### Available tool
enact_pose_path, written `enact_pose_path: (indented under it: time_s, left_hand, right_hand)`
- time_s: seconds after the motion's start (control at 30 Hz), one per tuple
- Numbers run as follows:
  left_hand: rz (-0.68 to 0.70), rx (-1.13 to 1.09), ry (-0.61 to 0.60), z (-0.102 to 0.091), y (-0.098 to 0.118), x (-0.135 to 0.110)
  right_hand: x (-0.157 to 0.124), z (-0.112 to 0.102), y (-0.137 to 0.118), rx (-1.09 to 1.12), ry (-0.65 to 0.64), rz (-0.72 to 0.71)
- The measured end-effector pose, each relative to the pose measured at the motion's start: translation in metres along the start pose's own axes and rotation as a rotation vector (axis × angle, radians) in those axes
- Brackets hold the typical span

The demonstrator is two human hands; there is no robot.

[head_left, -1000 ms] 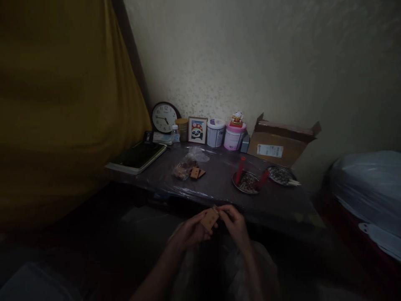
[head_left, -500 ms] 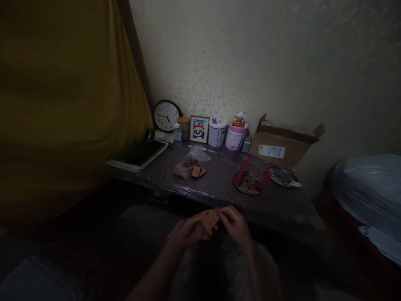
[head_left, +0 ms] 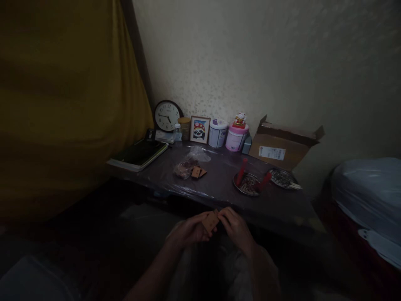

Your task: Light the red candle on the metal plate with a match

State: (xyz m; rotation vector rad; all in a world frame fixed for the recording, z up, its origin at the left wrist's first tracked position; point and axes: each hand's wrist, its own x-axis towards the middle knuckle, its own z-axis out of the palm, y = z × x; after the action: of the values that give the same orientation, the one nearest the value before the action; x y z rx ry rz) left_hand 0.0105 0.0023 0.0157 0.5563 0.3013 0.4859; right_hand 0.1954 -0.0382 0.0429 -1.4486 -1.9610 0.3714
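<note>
hands (head_left: 191,230): both at small tan box (head_left: 210,222) | table (head_left: 219,177): clear bag (head_left: 199,154) beyond

The round clock (head_left: 168,116) shows numerals including 10, 12 and 2.

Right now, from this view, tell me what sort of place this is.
Probably a room in someone's home: a round clock and a framed panda picture stand on the table, with a yellow cloth hanging beside it.
</note>
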Motion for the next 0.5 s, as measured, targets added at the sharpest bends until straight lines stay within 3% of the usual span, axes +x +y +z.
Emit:
enact_pose_path:
  time_s: [0.33,0.5]
  left_hand:
    - [0.019,0.028,0.015,0.003,0.001,-0.001]
    - [0.037,0.030,0.021,0.004,0.002,-0.003]
  right_hand:
    - [0.001,0.001,0.001,-0.107,-0.007,-0.034]
    - [-0.002,0.001,0.010,0.022,0.044,0.087]
